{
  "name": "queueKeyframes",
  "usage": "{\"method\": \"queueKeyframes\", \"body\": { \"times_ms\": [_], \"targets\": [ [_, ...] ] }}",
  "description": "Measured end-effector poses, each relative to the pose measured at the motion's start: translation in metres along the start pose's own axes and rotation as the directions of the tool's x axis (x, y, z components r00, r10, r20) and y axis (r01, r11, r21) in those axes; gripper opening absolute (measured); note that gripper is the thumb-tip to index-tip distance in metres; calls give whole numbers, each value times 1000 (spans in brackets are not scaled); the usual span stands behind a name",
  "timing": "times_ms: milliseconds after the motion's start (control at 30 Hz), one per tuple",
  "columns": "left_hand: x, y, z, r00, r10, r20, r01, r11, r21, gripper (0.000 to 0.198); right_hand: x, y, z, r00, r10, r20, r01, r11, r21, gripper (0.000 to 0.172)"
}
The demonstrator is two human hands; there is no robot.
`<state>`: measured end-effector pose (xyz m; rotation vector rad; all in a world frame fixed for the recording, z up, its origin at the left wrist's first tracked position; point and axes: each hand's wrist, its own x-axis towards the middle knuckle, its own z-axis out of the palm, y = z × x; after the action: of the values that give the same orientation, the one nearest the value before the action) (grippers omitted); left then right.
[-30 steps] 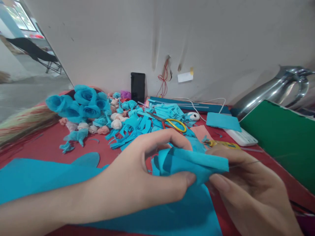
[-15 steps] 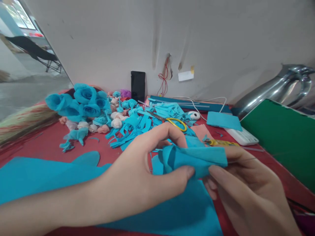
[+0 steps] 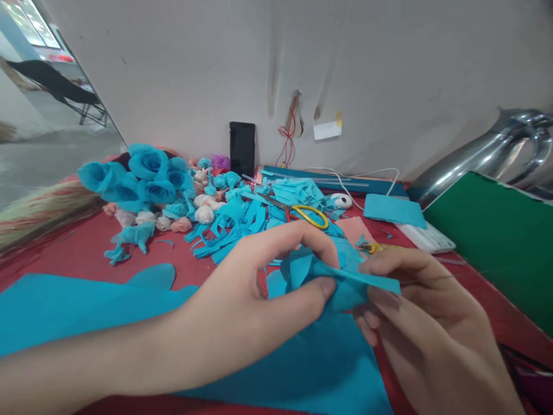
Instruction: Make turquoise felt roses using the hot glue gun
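Note:
Between my hands is a blue crepe paper flower (image 3: 302, 271), its curled petals facing left and a strip of paper running to the right. My left hand (image 3: 268, 305) is closed on it, thumb below and bent forefinger above. My right hand (image 3: 432, 317) pinches the strip's right end between thumb and fingers. A thin strand sticks out to the right past those fingers. Under both hands lies a large blue paper sheet (image 3: 276, 369) on the red tabletop (image 3: 86, 248).
Blue paper roses (image 3: 149, 164) lie at the back left among small pink ones. Behind my hands are paper scraps (image 3: 242, 225) and yellow-handled scissors (image 3: 311, 216). A phone (image 3: 242, 150) leans on the wall. At right stand a green board (image 3: 496, 248) and a metal jug (image 3: 475, 153).
The paper has turned between my fingers, so its strip now shows narrow and edge-on. My right fingers have shifted up and left along it.

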<state>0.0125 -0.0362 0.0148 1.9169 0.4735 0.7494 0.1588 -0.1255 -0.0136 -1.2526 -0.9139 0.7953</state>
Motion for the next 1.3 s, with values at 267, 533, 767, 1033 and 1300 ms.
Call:
{"method": "queueKeyframes", "body": {
  "times_ms": [267, 533, 767, 1033, 1300],
  "targets": [
    [-2, -2, 3, 1000, 18, 5, -18, 1000, 24, 11, 1, 1, 5, 1000, 8, -14, -8, 999, 39, 9],
    [-1, -4, 6, 1000, -27, -14, 27, 1000, 13, 16, -1, 5, 8, 999, 46, -11, -45, 997, 66, 10],
    [1, 1, 4, 983, -159, 96, 178, 950, -255, 17, -3, 1, 6, 996, 87, 2, -87, 994, 73, 11],
    [0, 2, 1, 960, -247, 135, 278, 905, -323, 8, -1, -4, 4, 996, 2, 89, -5, 999, 37, 10],
    [2, 10, -1, 912, -330, 245, 410, 775, -481, 9, 0, -7, 0, 982, -142, 124, 144, 990, -3, 18]
  ]
}}
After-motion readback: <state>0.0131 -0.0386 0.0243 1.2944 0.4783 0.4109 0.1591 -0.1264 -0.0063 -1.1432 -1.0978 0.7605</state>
